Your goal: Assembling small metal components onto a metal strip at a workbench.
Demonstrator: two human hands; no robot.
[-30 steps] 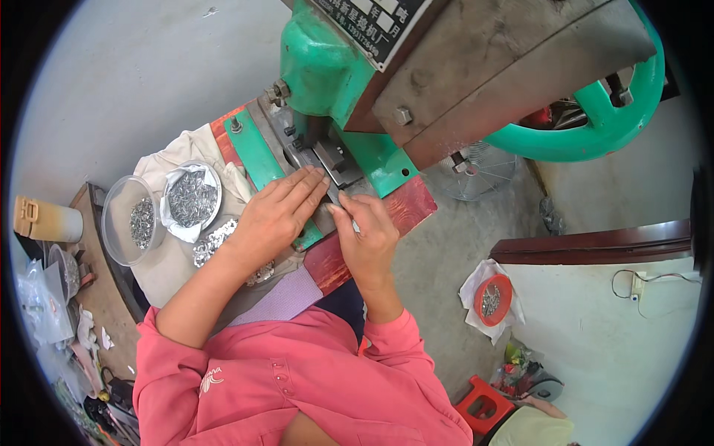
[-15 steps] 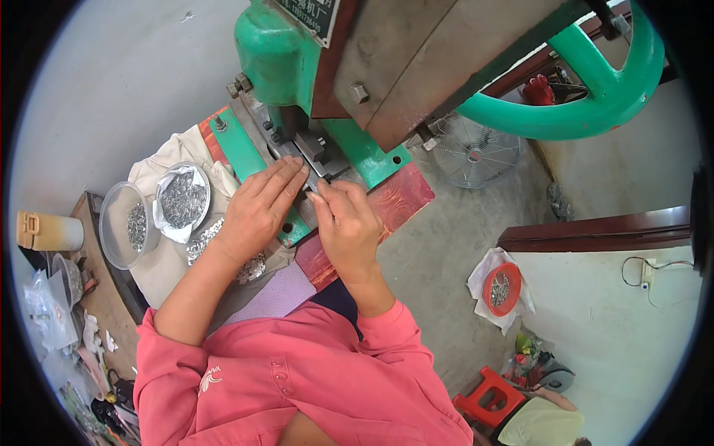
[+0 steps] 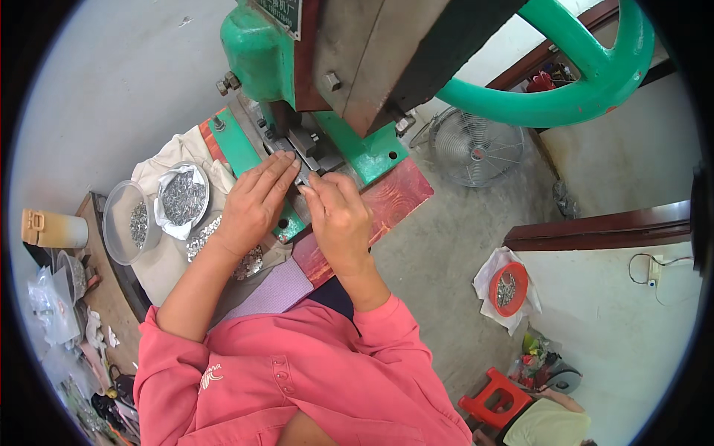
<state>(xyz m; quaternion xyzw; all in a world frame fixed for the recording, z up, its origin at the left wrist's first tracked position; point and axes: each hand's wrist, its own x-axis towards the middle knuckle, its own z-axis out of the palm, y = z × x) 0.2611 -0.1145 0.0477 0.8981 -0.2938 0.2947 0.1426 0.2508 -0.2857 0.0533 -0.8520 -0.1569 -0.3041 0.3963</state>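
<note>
A green press (image 3: 256,56) stands in front of me, with a dark metal die (image 3: 303,141) on its bed. My left hand (image 3: 256,197) lies over the near side of the die, its fingers stretched out side by side and their tips resting on the metal. Close beside it, my right hand (image 3: 342,219) is closed, thumb and forefinger pinched at the die's near end. A small grey metal piece (image 3: 303,177) shows at those fingertips; its shape is mostly hidden. Loose shiny metal parts (image 3: 249,264) lie on the cloth by my left forearm.
Left of the press stand a lined bowl (image 3: 162,208) and a clear plastic tub (image 3: 111,238), both with small metal parts. A green flywheel (image 3: 535,100) overhangs at right. On the floor are a fan (image 3: 476,149), a red basin (image 3: 523,279) and a red stool (image 3: 497,398) beside another person (image 3: 547,424).
The view has shifted slightly, so the press sits further left. Both hands stay at the die; my right fingertips are still pinched at its near end.
</note>
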